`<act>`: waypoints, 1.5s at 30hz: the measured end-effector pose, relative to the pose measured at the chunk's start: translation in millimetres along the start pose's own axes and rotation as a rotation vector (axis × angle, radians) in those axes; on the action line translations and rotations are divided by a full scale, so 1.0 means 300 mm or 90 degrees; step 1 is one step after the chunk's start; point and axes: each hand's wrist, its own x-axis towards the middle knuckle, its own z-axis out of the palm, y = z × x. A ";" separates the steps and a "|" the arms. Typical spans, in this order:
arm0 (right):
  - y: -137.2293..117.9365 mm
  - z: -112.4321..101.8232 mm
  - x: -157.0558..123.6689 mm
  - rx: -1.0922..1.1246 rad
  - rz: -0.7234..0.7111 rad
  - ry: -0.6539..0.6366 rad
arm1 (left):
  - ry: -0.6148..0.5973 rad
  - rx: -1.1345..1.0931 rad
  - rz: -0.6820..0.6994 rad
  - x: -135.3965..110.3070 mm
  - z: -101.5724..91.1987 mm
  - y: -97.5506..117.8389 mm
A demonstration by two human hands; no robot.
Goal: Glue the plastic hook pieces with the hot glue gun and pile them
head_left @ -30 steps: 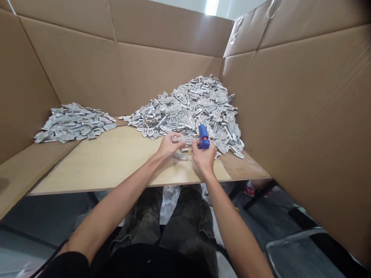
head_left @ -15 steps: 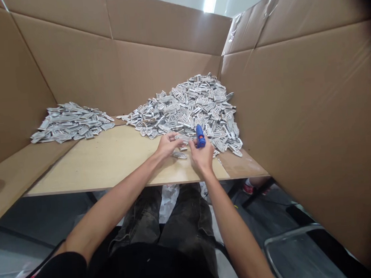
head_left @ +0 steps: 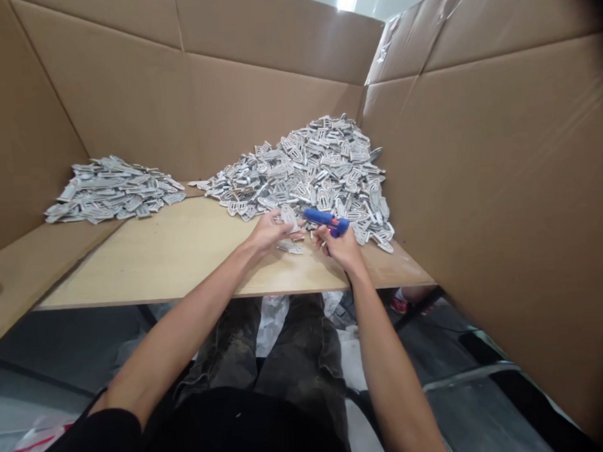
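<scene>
My left hand (head_left: pixel 271 232) pinches a flat, pale grey slotted piece (head_left: pixel 289 216), which it holds tilted up above the table. In my right hand (head_left: pixel 342 246) is a blue glue gun (head_left: pixel 326 219) with a red part on it, its nozzle pointing left towards that piece. A small gap shows between nozzle and piece. Below my left fingers another grey piece (head_left: pixel 290 246) lies on the wooden table (head_left: pixel 178 256). Just beyond both hands rises a large heap of similar pieces (head_left: pixel 322 162).
A smaller pile of grey pieces (head_left: pixel 115 188) sits at the back left. Tall cardboard walls (head_left: pixel 271 110) enclose the table on the left, back and right. Under the right side of the table a red shoe (head_left: pixel 399 305) shows, and a dark cord hangs by my right wrist.
The glue gun has swung from pointing away to pointing left, and my right hand has shifted slightly right. My left hand has turned the grey piece more upright.
</scene>
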 end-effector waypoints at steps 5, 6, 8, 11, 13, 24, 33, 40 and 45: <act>-0.012 -0.008 -0.011 -0.018 0.023 -0.028 | -0.015 0.026 0.013 -0.009 -0.004 0.001; -0.009 -0.007 -0.011 -0.014 0.028 -0.027 | -0.022 0.030 0.015 -0.013 -0.005 0.004; 0.001 -0.006 -0.010 -0.006 0.040 -0.022 | -0.034 0.034 0.019 -0.020 -0.005 0.010; 0.021 -0.004 -0.007 -0.014 0.039 -0.021 | -0.048 0.040 0.026 -0.027 -0.002 0.014; 0.031 -0.003 -0.006 -0.025 0.023 -0.028 | -0.055 0.044 0.035 -0.031 0.001 0.013; 0.030 0.006 -0.013 -0.050 0.032 -0.016 | -0.060 0.072 0.063 -0.040 0.006 0.009; 0.026 0.011 -0.014 -0.138 -0.033 0.009 | -0.061 0.069 0.063 -0.026 -0.006 0.002; 0.022 0.022 -0.005 -0.181 -0.034 0.006 | -0.041 0.084 0.062 -0.029 0.002 0.012; -0.005 0.035 -0.010 -0.260 -0.059 0.019 | -0.022 0.113 0.076 -0.032 0.001 0.015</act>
